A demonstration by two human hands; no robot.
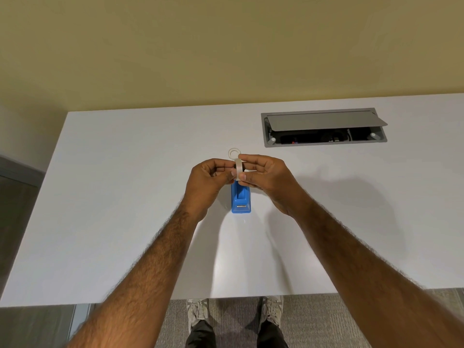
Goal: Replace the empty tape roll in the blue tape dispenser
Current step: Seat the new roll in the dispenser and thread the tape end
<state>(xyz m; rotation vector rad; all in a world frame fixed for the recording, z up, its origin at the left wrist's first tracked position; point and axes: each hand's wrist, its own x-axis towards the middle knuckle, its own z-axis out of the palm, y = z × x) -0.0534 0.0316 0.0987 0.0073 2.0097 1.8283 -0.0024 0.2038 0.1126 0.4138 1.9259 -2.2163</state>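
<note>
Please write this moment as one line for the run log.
hands: left and right both hold tape roll | blue dispenser: on table, below hands | flat ring: on table behind

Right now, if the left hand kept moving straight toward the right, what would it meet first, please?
Almost at once the tape roll pinched between both hands, then the right hand fingertips on its other side. Depth is hard to judge, but they look level.

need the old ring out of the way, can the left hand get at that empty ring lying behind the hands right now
Probably not yet: the left hand and the right hand are both pinching the tape roll. The empty ring lies unobstructed on the table just beyond.
</note>
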